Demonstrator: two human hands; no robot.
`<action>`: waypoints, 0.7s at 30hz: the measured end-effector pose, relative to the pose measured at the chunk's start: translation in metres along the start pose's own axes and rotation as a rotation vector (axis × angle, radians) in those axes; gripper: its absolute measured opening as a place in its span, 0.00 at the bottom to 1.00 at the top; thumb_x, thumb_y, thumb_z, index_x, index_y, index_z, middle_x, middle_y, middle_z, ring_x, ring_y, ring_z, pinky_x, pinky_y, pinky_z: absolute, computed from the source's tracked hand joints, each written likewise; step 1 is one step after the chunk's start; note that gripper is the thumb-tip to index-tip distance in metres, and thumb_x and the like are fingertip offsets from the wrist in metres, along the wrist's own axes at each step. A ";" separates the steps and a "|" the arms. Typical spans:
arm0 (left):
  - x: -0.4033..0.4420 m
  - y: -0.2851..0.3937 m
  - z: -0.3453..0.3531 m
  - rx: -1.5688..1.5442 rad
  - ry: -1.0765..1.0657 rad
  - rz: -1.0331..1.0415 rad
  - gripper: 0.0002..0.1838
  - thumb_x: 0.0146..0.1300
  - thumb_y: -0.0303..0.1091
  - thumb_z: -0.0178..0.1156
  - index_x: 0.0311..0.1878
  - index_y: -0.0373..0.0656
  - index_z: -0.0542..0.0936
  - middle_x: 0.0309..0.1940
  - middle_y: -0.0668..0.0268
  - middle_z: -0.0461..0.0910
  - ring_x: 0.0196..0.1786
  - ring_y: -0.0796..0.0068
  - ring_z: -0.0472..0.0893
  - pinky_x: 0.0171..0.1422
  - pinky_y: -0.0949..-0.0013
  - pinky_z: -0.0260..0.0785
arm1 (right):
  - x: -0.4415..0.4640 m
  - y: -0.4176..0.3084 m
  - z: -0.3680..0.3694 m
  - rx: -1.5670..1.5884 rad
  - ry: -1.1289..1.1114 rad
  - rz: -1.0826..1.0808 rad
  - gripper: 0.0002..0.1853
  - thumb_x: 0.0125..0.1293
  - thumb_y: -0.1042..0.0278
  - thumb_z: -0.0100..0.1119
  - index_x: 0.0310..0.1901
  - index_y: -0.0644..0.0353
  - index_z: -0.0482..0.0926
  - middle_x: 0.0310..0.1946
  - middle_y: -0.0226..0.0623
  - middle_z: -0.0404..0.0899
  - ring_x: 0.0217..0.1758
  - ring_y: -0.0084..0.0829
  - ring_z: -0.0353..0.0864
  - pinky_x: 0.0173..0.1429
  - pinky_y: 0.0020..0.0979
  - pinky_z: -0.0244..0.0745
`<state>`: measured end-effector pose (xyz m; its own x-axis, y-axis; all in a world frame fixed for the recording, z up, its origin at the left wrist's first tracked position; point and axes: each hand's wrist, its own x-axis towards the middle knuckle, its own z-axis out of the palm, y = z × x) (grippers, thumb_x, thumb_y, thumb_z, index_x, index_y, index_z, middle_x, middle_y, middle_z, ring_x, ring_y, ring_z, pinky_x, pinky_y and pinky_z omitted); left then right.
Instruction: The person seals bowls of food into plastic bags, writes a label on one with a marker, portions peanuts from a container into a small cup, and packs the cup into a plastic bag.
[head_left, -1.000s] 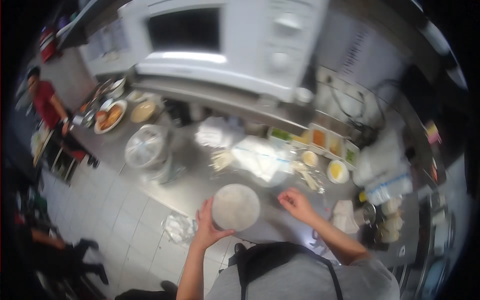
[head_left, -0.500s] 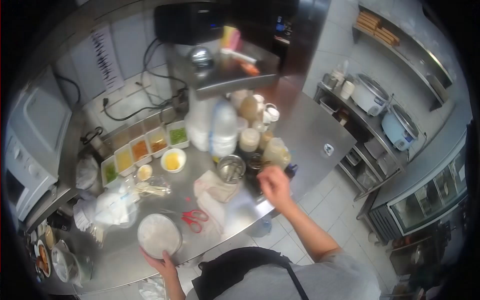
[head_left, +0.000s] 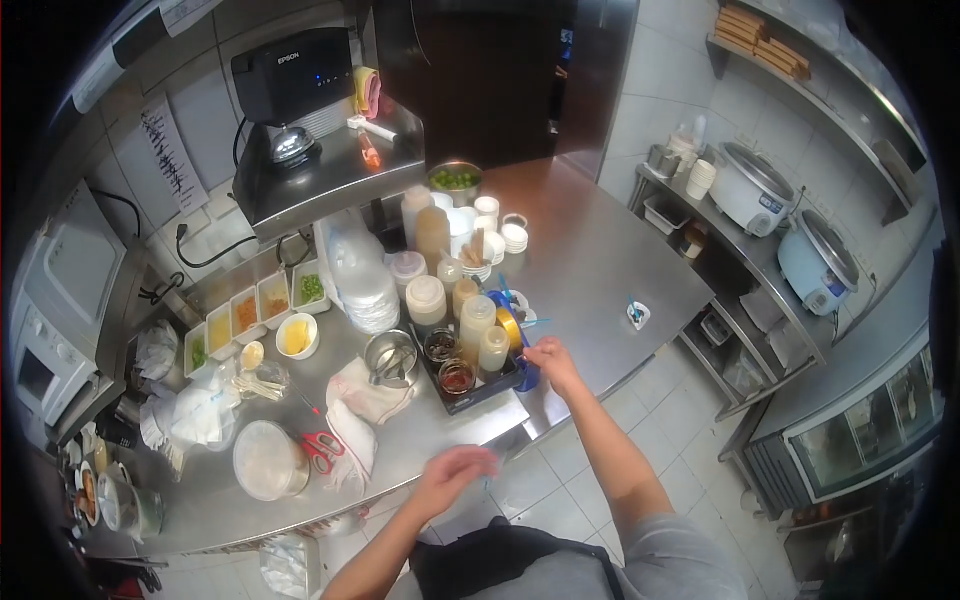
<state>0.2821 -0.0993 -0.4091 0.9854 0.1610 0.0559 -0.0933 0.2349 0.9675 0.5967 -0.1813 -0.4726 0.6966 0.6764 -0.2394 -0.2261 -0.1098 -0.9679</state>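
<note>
My right hand [head_left: 549, 362] is at the near end of a blue tape dispenser [head_left: 530, 374] with a yellow roll. Its fingers are pinched together; what is between them is too small to make out. Somewhat blurred, my left hand [head_left: 460, 474] hovers just off the counter's front edge, fingers stretched out, holding nothing visible. Left of it, the round tub with a whitish lid [head_left: 270, 460] stands on the steel counter [head_left: 215, 500], beside red scissors [head_left: 322, 452]. A black tray [head_left: 470, 400] of sauce bottles and jars touches the dispenser's left side.
A cloth [head_left: 365, 395] and a metal pot with utensils [head_left: 391, 357] lie left of the tray. Food containers [head_left: 245, 315] line the wall below a raised steel shelf [head_left: 330, 190]. Rice cookers [head_left: 752, 190] stand on a rack at right, above a glass-fronted fridge [head_left: 850, 420].
The view has swung right. My left hand has let go of the round tub, which now stands on the counter, and moved right. My right hand has reached the blue tape dispenser.
</note>
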 end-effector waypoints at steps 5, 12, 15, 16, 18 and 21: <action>0.092 -0.055 0.026 -0.576 -0.023 -0.444 0.20 0.69 0.40 0.48 0.61 0.42 0.66 0.58 0.63 0.71 0.59 0.68 0.72 0.62 0.63 0.63 | -0.116 -0.024 -0.027 -0.181 -0.018 -0.151 0.12 0.53 0.65 0.68 0.24 0.65 0.80 0.44 0.29 0.69 0.46 0.27 0.70 0.51 0.25 0.63; 0.173 -0.107 0.040 -0.697 0.352 -0.308 0.22 0.65 0.46 0.55 0.58 0.46 0.69 0.58 0.68 0.72 0.64 0.70 0.67 0.67 0.59 0.53 | -0.232 0.027 -0.079 -0.003 -0.009 0.090 0.06 0.52 0.72 0.68 0.24 0.63 0.81 0.40 0.29 0.68 0.47 0.26 0.65 0.54 0.27 0.59; 0.182 -0.119 0.042 -0.691 0.420 -0.259 0.21 0.61 0.46 0.60 0.54 0.47 0.74 0.57 0.69 0.73 0.63 0.74 0.67 0.66 0.59 0.56 | -0.230 0.042 -0.083 -0.063 -0.022 0.109 0.05 0.50 0.74 0.69 0.25 0.64 0.82 0.39 0.29 0.68 0.46 0.25 0.65 0.52 0.24 0.59; 0.183 -0.121 0.043 -0.699 0.439 -0.261 0.19 0.61 0.46 0.61 0.51 0.48 0.75 0.54 0.70 0.75 0.62 0.74 0.68 0.65 0.59 0.57 | -0.227 0.046 -0.086 -0.093 -0.014 0.126 0.05 0.49 0.75 0.70 0.24 0.64 0.81 0.39 0.29 0.68 0.45 0.25 0.66 0.52 0.23 0.59; 0.186 -0.123 0.044 -0.712 0.495 -0.242 0.16 0.60 0.45 0.62 0.48 0.48 0.77 0.52 0.71 0.76 0.61 0.74 0.70 0.64 0.59 0.58 | -0.223 0.047 -0.093 -0.122 -0.005 0.153 0.06 0.48 0.75 0.70 0.23 0.64 0.80 0.39 0.29 0.68 0.45 0.24 0.66 0.51 0.23 0.60; 0.190 -0.129 0.042 -0.683 0.514 -0.342 0.14 0.61 0.39 0.62 0.49 0.49 0.77 0.49 0.71 0.78 0.56 0.76 0.74 0.58 0.61 0.64 | -0.218 0.049 -0.095 -0.189 -0.014 0.171 0.05 0.48 0.75 0.69 0.24 0.64 0.81 0.38 0.29 0.70 0.44 0.26 0.68 0.51 0.26 0.60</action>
<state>0.4872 -0.1390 -0.5128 0.8054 0.3461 -0.4813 -0.0334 0.8371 0.5461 0.4979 -0.4033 -0.4747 0.6493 0.6463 -0.4009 -0.2071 -0.3570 -0.9109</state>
